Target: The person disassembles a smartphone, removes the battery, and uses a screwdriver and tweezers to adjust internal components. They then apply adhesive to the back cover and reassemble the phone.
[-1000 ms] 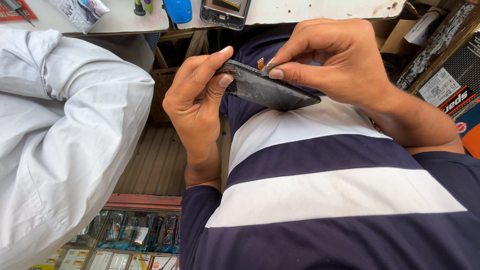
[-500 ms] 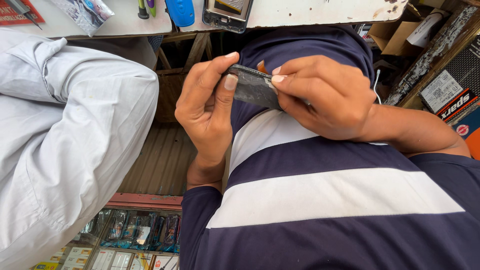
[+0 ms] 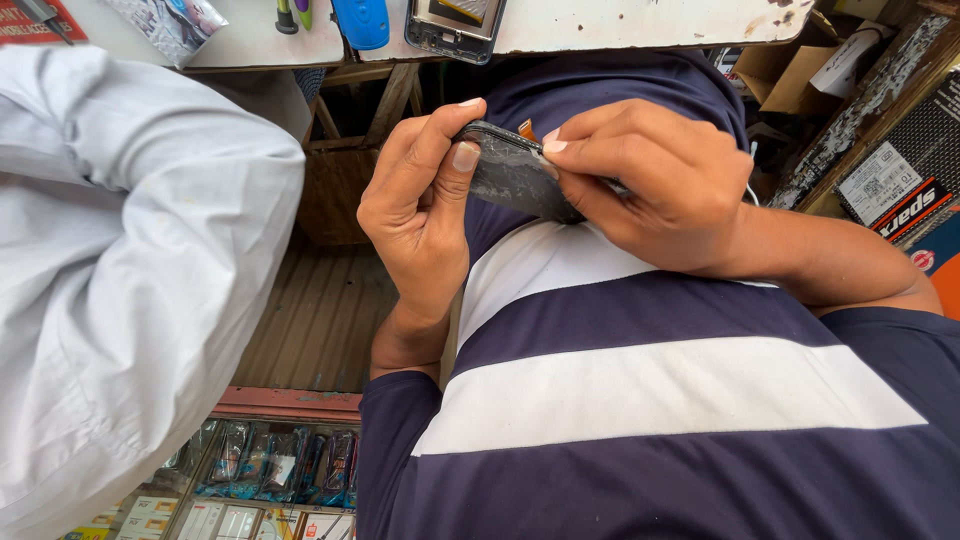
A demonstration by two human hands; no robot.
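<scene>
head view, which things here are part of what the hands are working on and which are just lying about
In hand:
- dark flat phone panel, pinched by left hand and right hand
- small orange tab at its top edge

Lying about:
- opened phone frame on white table
- blue tool
- cardboard boxes

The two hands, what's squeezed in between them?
In the head view, a dark, cracked phone panel with a small orange ribbon at its top sits between the left hand and the right hand; both pinch it.

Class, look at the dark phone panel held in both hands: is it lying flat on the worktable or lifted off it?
Lifted off: the phone panel sits between left hand and right hand, below the worktable edge.
</scene>
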